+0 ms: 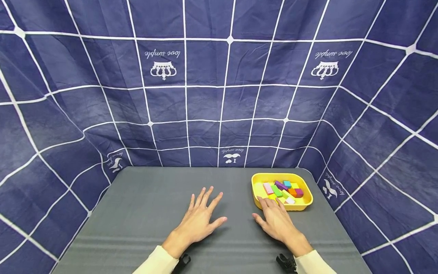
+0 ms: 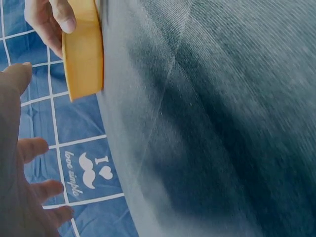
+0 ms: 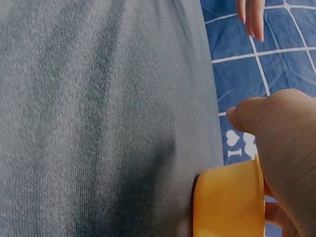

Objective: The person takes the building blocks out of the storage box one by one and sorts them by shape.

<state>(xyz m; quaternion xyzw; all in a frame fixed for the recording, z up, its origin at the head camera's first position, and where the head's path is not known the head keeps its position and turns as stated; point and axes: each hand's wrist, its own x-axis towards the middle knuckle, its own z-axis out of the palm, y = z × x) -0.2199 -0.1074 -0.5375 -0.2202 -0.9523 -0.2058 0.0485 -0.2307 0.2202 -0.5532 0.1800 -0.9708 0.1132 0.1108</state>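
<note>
Tray [image 1: 257, 189] of blocks at right hand's [image 1: 278, 221] fingertips, left hand [image 1: 201, 217] apart

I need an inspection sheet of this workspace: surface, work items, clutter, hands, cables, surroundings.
Surface: grey cloth-covered table, flat.
Work items: yellow tray at the far right, holding coloured blocks in a loose pile.
Clutter: nothing seen.
Hands: left hand flat on the table, fingers spread, holding nothing; right hand with straight fingers touching the tray's near rim.
Cables: nothing seen; dark wrist mounts show at the cuffs.
Surroundings: blue curtain with a white grid on three sides.
</note>
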